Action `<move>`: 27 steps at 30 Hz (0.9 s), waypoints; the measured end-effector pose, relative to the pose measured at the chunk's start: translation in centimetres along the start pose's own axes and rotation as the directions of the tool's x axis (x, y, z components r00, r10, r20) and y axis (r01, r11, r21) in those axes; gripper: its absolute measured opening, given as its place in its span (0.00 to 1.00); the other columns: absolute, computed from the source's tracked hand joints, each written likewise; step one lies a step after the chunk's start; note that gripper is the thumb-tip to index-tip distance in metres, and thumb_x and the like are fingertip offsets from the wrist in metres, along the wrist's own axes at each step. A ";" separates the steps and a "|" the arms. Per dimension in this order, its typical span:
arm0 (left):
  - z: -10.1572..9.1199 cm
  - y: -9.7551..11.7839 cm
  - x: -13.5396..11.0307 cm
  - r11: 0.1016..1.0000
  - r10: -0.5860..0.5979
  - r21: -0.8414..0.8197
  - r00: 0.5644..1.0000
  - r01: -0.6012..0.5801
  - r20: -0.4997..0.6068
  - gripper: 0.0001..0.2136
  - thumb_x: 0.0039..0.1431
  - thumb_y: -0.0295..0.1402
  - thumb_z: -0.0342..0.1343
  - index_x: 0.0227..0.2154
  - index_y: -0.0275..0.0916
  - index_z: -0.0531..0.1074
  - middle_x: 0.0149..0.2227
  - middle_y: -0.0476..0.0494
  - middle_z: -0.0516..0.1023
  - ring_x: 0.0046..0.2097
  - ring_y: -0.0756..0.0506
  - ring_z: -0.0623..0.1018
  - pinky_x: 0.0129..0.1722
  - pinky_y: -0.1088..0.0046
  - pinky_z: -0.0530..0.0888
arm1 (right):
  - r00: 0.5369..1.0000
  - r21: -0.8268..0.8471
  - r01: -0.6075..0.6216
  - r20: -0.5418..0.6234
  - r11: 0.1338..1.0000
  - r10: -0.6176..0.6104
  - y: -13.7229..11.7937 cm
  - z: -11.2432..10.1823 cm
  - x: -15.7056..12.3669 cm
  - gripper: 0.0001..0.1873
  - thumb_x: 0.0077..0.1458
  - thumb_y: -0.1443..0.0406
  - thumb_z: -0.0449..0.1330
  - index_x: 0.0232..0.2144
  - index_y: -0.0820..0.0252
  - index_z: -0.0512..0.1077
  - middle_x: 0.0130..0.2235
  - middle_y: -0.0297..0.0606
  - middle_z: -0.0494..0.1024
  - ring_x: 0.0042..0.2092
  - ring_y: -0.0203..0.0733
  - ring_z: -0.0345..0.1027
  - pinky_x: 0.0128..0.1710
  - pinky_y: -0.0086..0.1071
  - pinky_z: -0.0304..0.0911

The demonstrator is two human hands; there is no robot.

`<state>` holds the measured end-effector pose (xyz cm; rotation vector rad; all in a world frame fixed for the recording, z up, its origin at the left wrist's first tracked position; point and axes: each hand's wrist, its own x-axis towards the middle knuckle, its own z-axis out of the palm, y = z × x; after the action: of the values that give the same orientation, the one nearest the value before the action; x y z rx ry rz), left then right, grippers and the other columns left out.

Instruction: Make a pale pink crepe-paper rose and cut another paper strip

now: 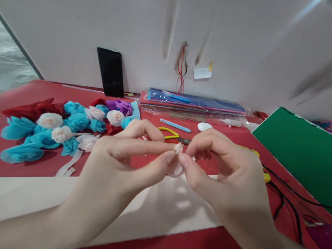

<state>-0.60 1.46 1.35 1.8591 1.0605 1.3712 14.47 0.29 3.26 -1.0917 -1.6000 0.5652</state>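
Both my hands meet at the centre above a white sheet (pixel 28 198) on the red table (pixel 174 244). My left hand (pixel 123 155) pinches a small pale pink paper bud (pixel 178 148) between thumb and forefinger. My right hand (pixel 220 163) pinches the same bud from the other side, fingers curled. Most of the bud is hidden by my fingertips.
A pile of blue, white, purple and red paper flowers (pixel 65 126) lies at the left. Yellow-handled pliers (pixel 171 133), a blue pen (pixel 174 125), a stack of coloured paper sheets (pixel 193 101), a black phone (pixel 110 72) against the wall, a green board (pixel 304 154) and black cables (pixel 289 199) lie right.
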 end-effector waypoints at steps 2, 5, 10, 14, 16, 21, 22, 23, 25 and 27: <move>0.0 0.0 0.0 1.000 0.008 -0.018 1.000 -0.008 0.012 0.10 0.54 0.31 0.58 0.20 0.49 0.78 0.25 0.55 0.71 0.27 0.55 0.69 0.21 0.83 0.66 | 0.999 0.018 -0.029 0.019 0.999 0.028 -0.1 -0.1 0.1 0.08 0.43 0.71 0.63 0.18 0.60 0.68 0.22 0.28 0.69 0.25 0.30 0.63 0.25 0.25 0.63; -0.1 0.1 -0.1 0.997 0.018 -0.075 0.999 -0.015 0.039 0.10 0.56 0.31 0.57 0.25 0.53 0.80 0.26 0.55 0.71 0.29 0.53 0.70 0.23 0.81 0.68 | 0.998 0.061 -0.060 0.020 0.996 0.059 -0.2 -0.3 0.1 0.07 0.44 0.70 0.62 0.20 0.60 0.68 0.24 0.29 0.70 0.26 0.31 0.65 0.27 0.28 0.64; -0.6 0.3 -0.3 0.989 0.140 -0.062 0.986 -0.135 0.088 0.18 0.58 0.25 0.51 0.38 0.58 0.78 0.30 0.55 0.71 0.35 0.51 0.71 0.31 0.77 0.70 | 0.999 0.061 -0.039 -0.003 0.997 0.040 -0.1 -0.3 -0.1 0.04 0.44 0.70 0.63 0.22 0.59 0.70 0.25 0.29 0.71 0.27 0.31 0.64 0.28 0.29 0.62; -0.7 0.5 -0.2 0.981 0.193 0.018 0.977 -0.195 0.090 0.18 0.57 0.23 0.51 0.37 0.57 0.78 0.30 0.56 0.71 0.35 0.52 0.70 0.34 0.77 0.69 | 1.000 0.010 0.010 -0.012 1.000 -0.010 0.1 -0.7 0.0 0.05 0.43 0.71 0.64 0.24 0.57 0.72 0.25 0.27 0.70 0.28 0.32 0.62 0.27 0.29 0.60; -0.7 0.6 -0.1 0.977 0.204 0.047 0.974 -0.209 0.094 0.16 0.58 0.25 0.51 0.35 0.56 0.79 0.29 0.56 0.72 0.35 0.51 0.70 0.36 0.76 0.68 | 0.999 -0.018 0.043 0.005 0.999 -0.043 0.0 -0.9 0.1 0.07 0.43 0.72 0.64 0.27 0.57 0.73 0.26 0.27 0.71 0.29 0.31 0.63 0.28 0.29 0.61; -0.7 0.8 0.2 0.970 0.207 0.110 0.973 -0.217 0.101 0.11 0.57 0.27 0.54 0.27 0.52 0.78 0.30 0.55 0.73 0.35 0.48 0.70 0.42 0.70 0.66 | 0.997 -0.026 0.075 0.035 0.997 -0.074 -0.1 -1.2 0.3 0.10 0.43 0.74 0.65 0.29 0.56 0.74 0.28 0.27 0.73 0.30 0.31 0.64 0.29 0.27 0.64; -0.6 0.8 0.2 0.967 0.216 0.118 0.971 -0.228 0.103 0.11 0.56 0.27 0.54 0.27 0.52 0.78 0.29 0.55 0.72 0.35 0.48 0.70 0.42 0.70 0.66 | 0.997 -0.014 0.064 0.047 0.998 -0.063 0.0 -1.2 0.3 0.10 0.44 0.73 0.65 0.30 0.56 0.75 0.28 0.28 0.73 0.30 0.32 0.64 0.29 0.28 0.64; -0.6 0.9 0.2 0.963 0.228 0.123 0.968 -0.241 0.104 0.12 0.56 0.27 0.55 0.28 0.53 0.78 0.29 0.55 0.72 0.35 0.47 0.69 0.42 0.70 0.66 | 0.997 -0.004 0.050 0.060 0.999 -0.050 0.0 -1.2 0.3 0.09 0.44 0.73 0.65 0.30 0.56 0.75 0.28 0.28 0.73 0.30 0.32 0.65 0.29 0.28 0.65; -0.6 0.9 0.3 0.956 0.252 0.123 0.961 -0.265 0.112 0.12 0.57 0.27 0.55 0.29 0.55 0.79 0.27 0.55 0.72 0.34 0.47 0.69 0.42 0.69 0.65 | 0.997 0.011 0.030 0.077 0.999 -0.030 0.1 -1.2 0.2 0.09 0.44 0.73 0.64 0.30 0.55 0.76 0.28 0.29 0.74 0.31 0.34 0.67 0.31 0.29 0.66; -0.6 0.9 0.5 0.958 0.251 0.108 0.960 -0.265 0.125 0.12 0.57 0.28 0.55 0.28 0.54 0.79 0.26 0.54 0.72 0.33 0.47 0.69 0.43 0.68 0.65 | 0.996 0.014 0.007 0.088 1.000 -0.008 0.1 -1.2 0.2 0.10 0.44 0.72 0.64 0.30 0.55 0.76 0.28 0.30 0.75 0.32 0.35 0.69 0.32 0.31 0.67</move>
<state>-0.89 1.41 2.50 2.2021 0.8879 1.3518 15.59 0.34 3.66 -1.0624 -1.6731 0.6256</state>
